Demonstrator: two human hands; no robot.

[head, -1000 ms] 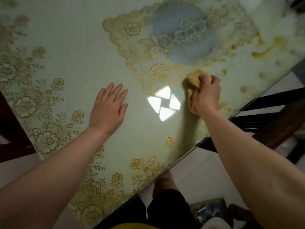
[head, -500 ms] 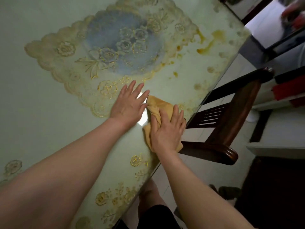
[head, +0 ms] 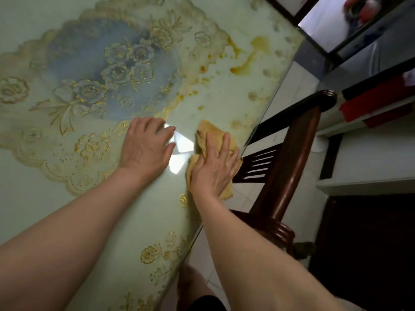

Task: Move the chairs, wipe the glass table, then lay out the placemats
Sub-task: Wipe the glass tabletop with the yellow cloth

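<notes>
Head view: the right hand (head: 213, 169) lies flat on a yellow cloth (head: 207, 132). Its fingers (head: 225, 142) are straight and spread, pressing the cloth onto the glass counter (head: 33, 187) close to the counter's right edge. The left hand (head: 146, 149) rests palm-down on the glass just beside it, fingers relaxed and open, holding nothing. Its fingertips lie at the scalloped rim of a lace placemat (head: 94, 70) with a blue floral centre. A bright reflection shows between the two hands. Yellowish stains (head: 252, 55) mark the glass beyond the cloth, near the far corner. A dark wooden chair (head: 289, 158) stands just beside the counter's right edge, on the tiled floor (head: 289, 86).
</notes>
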